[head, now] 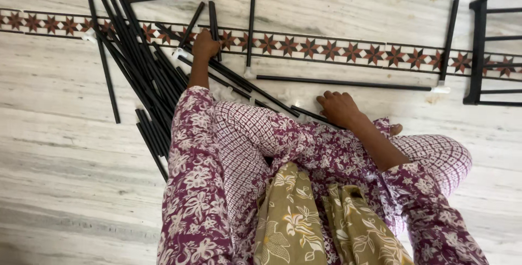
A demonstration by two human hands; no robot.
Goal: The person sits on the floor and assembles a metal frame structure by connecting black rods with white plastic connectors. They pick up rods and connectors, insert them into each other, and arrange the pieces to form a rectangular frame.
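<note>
Head view, looking down at a seated person on a marble floor (65, 151). The left hand (205, 44) reaches forward into a loose pile of black rods (138, 72) that fans out across the floor's left part, over the patterned tile border (326, 48). Its fingers are curled down around one or two rods at the pile's right edge; the fingertips are hidden under the knuckles, so how firm the grip is cannot be told. The right hand (340, 107) lies palm down near the knee, fingers slightly bent and spread, resting on the end of a rod (312, 115) that runs out from under the leg; it grips nothing.

The rods look thin, straight and stiff, probably light metal tubes with a smooth, perhaps slippery, coat. Judged from this, one rod would lift easily when pinched near its middle for balance; pulled from the heap by an end, it would likely drag its neighbours along.

Beyond the hands, towards the far edge of the floor, four rods joined by white corner connectors (441, 88) form a rectangular frame (348, 84) lying flat. At the right edge stands part of a black rack (478, 53). The person wears purple floral clothing (196, 189), and an olive floral cloth (288, 221) hangs in front.
</note>
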